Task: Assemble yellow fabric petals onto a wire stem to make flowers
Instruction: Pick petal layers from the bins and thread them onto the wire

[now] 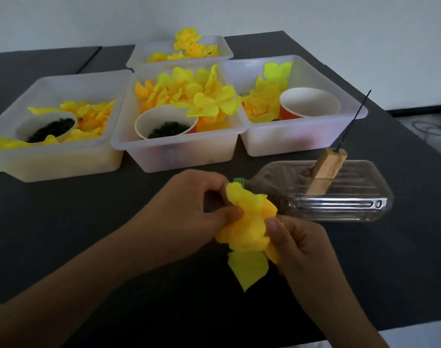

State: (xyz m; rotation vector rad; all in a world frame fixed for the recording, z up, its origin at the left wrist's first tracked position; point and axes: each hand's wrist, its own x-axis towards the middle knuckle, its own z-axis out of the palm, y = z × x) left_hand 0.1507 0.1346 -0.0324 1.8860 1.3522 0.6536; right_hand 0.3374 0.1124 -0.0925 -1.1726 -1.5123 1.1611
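Over the dark matte table (pixel 88 234), both hands work a crumpled bunch of soft yellow fabric petals (pixel 247 229). The left hand (pixel 189 209) pinches its upper edge between curled fingers and thumb; the right hand (pixel 300 247) grips the lower side, thumb pressed into the cloth. Just behind lies a ribbed clear plastic bottle (pixel 340 197) on its side, bearing a wooden block (pixel 326 172) with a thin dark wire spike (pixel 355 119). Beyond stand 4 translucent white plastic bins (pixel 179 151) of loose petals.
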